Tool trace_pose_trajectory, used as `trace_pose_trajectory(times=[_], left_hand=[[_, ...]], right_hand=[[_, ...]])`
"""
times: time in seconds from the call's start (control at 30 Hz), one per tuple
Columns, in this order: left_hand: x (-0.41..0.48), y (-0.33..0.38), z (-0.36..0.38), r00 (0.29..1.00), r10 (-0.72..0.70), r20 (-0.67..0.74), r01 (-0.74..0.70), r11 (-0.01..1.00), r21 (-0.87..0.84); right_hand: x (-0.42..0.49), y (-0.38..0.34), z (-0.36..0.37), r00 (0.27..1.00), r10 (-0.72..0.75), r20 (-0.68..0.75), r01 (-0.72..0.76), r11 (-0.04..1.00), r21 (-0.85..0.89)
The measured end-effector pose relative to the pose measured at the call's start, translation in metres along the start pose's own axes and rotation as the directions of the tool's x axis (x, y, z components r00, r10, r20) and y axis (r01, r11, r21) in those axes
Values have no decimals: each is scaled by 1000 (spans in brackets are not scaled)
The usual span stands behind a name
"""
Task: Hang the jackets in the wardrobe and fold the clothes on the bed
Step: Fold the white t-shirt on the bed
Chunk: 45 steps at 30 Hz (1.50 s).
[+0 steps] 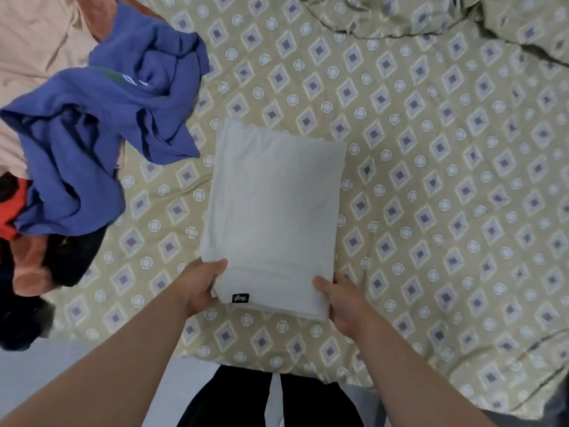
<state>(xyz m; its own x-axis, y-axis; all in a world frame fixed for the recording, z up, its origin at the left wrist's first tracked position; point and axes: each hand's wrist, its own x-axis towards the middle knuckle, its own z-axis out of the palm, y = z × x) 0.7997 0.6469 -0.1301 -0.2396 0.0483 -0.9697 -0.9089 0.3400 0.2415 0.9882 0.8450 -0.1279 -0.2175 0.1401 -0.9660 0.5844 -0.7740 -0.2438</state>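
My left hand (201, 286) grips the near left corner of the folded white garment (271, 204), thumb curled on top. My right hand (340, 300) pinches the near right corner the same way. The garment lies as a flat rectangle on the patterned bedspread (446, 180), near the bed's front edge. Off to its left, a crumpled blue shirt (101, 118) sits on a heap of unfolded clothes (27, 266).

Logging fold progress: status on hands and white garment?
Left hand, right hand grip near corners of folded white garment. It lies flat on bedspread. Unfolded blue shirt piled left, not touching.
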Motion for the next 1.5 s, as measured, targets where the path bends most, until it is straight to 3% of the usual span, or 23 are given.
trace_pose_trajectory(times=[0.07, 0.17, 0.23, 0.3, 0.37, 0.43, 0.5, 0.57, 0.63, 0.67, 0.73, 0.8, 0.83, 0.9, 1.0, 1.07, 1.17, 1.27, 1.37, 1.5], left_hand=[[-10, -21, 0, 998, -61, 0, 61, 998, 15], [-29, -44, -2, 989, -148, 12, 148, 989, 16], [-38, -45, -1, 992, -119, -40, 118, 993, -25], [-45, -29, 4, 990, -4, -140, -4, 998, -61], [-52, 1, 10, 968, 108, -226, -133, 987, -96], [-60, 40, 24, 977, 140, -158, -176, 954, -243], [-58, 79, 39, 997, 69, -25, -73, 892, -446], [-49, 109, 50, 999, 17, 39, 12, 779, -627], [-39, 129, 57, 998, 8, 55, 35, 679, -733], [-36, 135, 62, 999, 10, 48, 29, 678, -735], [-30, 137, 72, 997, 83, -1, -64, 762, -645], [-25, 126, 80, 955, 273, -117, -297, 862, -412], [-23, 119, 80, 896, 407, -176, -441, 862, -251], [-21, 107, 74, 745, 618, -251, -626, 778, 54], [-11, 97, 65, 616, 757, -218, -674, 650, 352], [2, 92, 62, 653, 734, -186, -554, 630, 545], [12, 89, 60, 828, 533, -176, -403, 783, 475], [16, 93, 53, 868, 472, -155, -352, 804, 479], [20, 102, 48, 921, 379, -89, -335, 889, 313], [15, 106, 42, 963, 270, -10, -266, 954, 140]], right_hand=[[-10, 9, -11, 999, 53, 9, -53, 997, -62], [-26, 4, -26, 997, 79, 19, -69, 945, -320], [-34, -16, -31, 1000, -13, -2, 11, 903, -429], [-38, -40, -31, 984, -177, -14, 151, 880, -451], [-37, -66, -24, 966, -255, -38, 228, 913, -340], [-30, -90, -16, 978, -209, -27, 205, 973, -107], [-22, -113, -5, 989, -143, 35, 136, 977, 162], [-15, -134, 5, 991, -93, 95, 43, 900, 433], [-6, -147, 12, 996, -49, 77, 1, 846, 532], [0, -151, 16, 998, -24, 50, -5, 858, 514], [10, -153, 25, 1000, -13, -28, 23, 935, 354], [20, -151, 32, 977, -120, -175, 124, 992, 10], [24, -150, 33, 947, -230, -226, 185, 962, -202], [30, -147, 31, 881, -406, -243, 253, 838, -483], [37, -144, 19, 851, -431, -300, 219, 811, -543], [41, -135, 12, 831, -471, -298, 227, 774, -591], [44, -122, 8, 804, -513, -300, 313, 795, -520], [44, -122, 6, 882, -416, -222, 304, 862, -407], [43, -125, 6, 943, -314, -110, 279, 927, -253], [31, -124, 14, 947, -315, -68, 294, 930, -221]])
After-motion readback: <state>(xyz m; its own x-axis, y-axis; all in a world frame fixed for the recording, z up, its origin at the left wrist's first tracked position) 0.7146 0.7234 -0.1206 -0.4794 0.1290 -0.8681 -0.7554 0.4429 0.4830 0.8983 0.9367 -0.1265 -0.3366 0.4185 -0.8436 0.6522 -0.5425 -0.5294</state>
